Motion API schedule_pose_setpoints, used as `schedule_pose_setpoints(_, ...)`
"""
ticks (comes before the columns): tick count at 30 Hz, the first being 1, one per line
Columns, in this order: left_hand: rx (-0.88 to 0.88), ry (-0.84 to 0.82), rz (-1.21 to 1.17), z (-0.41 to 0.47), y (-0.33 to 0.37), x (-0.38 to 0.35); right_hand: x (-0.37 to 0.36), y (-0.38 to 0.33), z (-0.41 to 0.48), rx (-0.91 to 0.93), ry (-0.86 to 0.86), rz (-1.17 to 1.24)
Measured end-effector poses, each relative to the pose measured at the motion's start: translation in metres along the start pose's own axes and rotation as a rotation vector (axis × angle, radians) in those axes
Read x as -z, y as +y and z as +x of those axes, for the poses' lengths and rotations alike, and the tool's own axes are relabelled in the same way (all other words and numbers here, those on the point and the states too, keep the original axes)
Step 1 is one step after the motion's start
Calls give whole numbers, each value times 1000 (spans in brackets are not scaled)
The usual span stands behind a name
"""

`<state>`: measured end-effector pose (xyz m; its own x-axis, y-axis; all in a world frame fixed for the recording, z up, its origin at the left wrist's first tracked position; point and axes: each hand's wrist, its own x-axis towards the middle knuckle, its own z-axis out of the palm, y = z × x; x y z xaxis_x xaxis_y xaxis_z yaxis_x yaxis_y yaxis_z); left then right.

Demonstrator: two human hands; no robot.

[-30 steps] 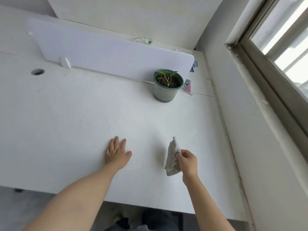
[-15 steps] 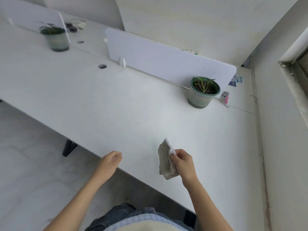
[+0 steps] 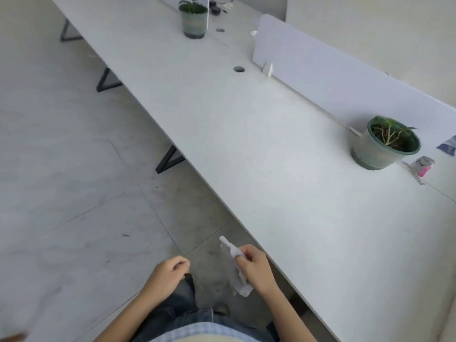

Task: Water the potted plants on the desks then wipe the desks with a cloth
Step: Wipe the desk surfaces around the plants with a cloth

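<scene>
My right hand (image 3: 256,267) grips a crumpled white cloth (image 3: 235,272), held over the floor just off the front edge of the long white desk (image 3: 246,134). My left hand (image 3: 167,275) hangs beside it over the floor, fingers loosely curled, holding nothing. A potted plant (image 3: 385,143) in a green-rimmed pot stands at the right on the desk, near the divider. A second potted plant (image 3: 193,19) stands far down the desk at the top.
A white divider panel (image 3: 333,77) runs along the desk's back edge. A round cable hole (image 3: 238,69) lies in the desktop. Small pink and grey scraps (image 3: 423,166) lie right of the near pot. Black desk legs (image 3: 170,157) stand on the tiled floor (image 3: 74,181).
The view has swung left, away from the window. Both hands have come off the desk and back toward my body; the left hand lifted from the desktop and curled. The cloth stays in my right hand.
</scene>
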<state>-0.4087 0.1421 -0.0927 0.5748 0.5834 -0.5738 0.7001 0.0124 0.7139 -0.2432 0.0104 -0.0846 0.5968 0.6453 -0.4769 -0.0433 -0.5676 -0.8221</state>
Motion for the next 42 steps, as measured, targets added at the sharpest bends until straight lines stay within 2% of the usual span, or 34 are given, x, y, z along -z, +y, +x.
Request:
schedule_pose_setpoints(4,78,92,-135,-2,-26,33,-31,-9,12,-30,21,-48)
schedule_pose_setpoints(8,78,112,-158,-1,-51,87,-82,-34,33,-48,3,-122)
schedule_pose_setpoints(13,139,366,-293,0,-99,190,-180,-83,70,1,-102,-214)
schedule_pose_setpoints(17,289,496,-420,4,-143,240,-238,-112,87,34,-130,-207)
schedule_pose_setpoints(22,397,409,-449,34,-151,262,-258,-141,110,32,-61,-181)
schedule_pose_setpoints(26,316,304,-304,86,-126,286,-268,-169,158,49,-66,-210)
schedule_pose_setpoints(31,183,354,-120,155,-83,353,-286,-236,251,105,-99,-225)
schedule_pose_setpoints(36,107,456,-252,213,-38,419,-312,-319,324,190,-163,-229)
schedule_pose_setpoints(42,229,403,-307,257,-53,461,-363,-346,378,134,-293,-411)
